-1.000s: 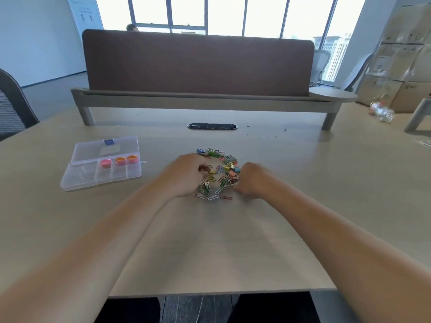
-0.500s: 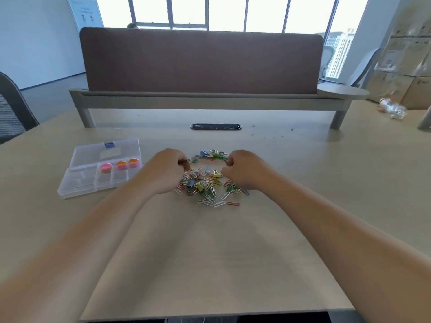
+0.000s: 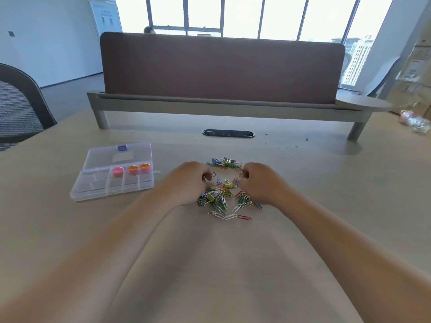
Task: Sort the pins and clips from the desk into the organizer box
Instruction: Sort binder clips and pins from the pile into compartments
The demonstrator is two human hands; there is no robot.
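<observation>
Left hand sits at 9 o'clock of the pile of paper clips and binder clips, fingers curled tight, tips pinching a small metal clip with a wire loop showing. Right hand is at 3 o'clock of the pile, fingers also curled under with the tips down among the clips; cannot tell whether it grips one. Both wrists lie on the pile's edges. The pile is on the desk, mid-surface, mixed colours: one yellow binder clip lies between the hands, and a red paper clip is loose at 6 o'clock. The clear organizer box is at 9 o'clock of the left hand, apart from it, with its lid folded open at 12 o'clock. A pink round piece and two orange round pieces sit in the far-row compartments, right side. A black cable grommet is at 12 o'clock of the pile.
</observation>
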